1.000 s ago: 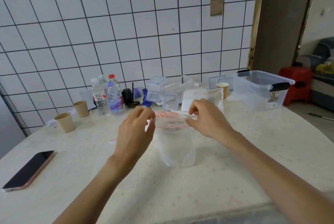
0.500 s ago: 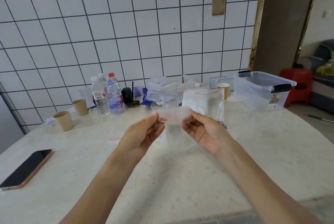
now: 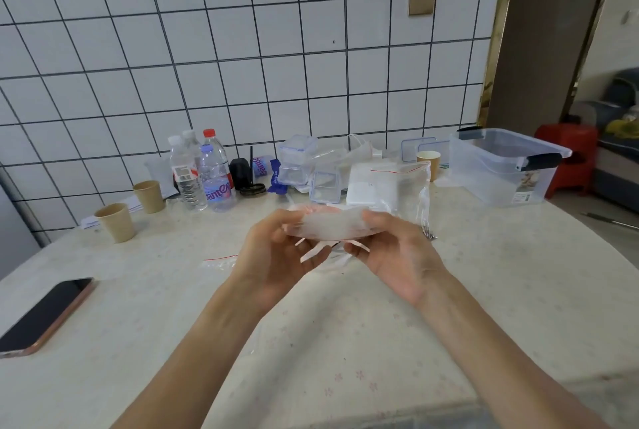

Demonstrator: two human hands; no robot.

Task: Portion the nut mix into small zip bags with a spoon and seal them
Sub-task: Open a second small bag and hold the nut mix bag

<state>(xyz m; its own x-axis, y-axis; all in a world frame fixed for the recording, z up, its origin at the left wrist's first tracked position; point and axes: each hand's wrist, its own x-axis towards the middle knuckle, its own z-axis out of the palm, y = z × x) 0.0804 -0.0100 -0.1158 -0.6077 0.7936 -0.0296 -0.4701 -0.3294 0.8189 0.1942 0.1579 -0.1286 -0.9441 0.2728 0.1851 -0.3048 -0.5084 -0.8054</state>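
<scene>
A small clear zip bag (image 3: 330, 225) with a red seal line is held flat in the air above the table's middle. My left hand (image 3: 276, 255) pinches its left edge, thumb on top and palm turned up. My right hand (image 3: 397, 252) pinches its right edge the same way. The bag looks empty. Another flat zip bag (image 3: 221, 261) lies on the table just left of my left hand. A bigger clear bag with a red seal line (image 3: 403, 186) stands behind my hands. I see no spoon and no nut mix.
A phone (image 3: 45, 316) lies near the table's left edge. Two paper cups (image 3: 116, 223) and water bottles (image 3: 214, 179) stand at the back left. Small clear boxes (image 3: 325, 186) sit at the back middle. A large clear bin (image 3: 501, 165) and a third cup (image 3: 428, 162) are at the back right.
The bag hung upright from my fingertips a second ago. Both hands have turned palm up and tipped it flat, lifting it a little higher.
</scene>
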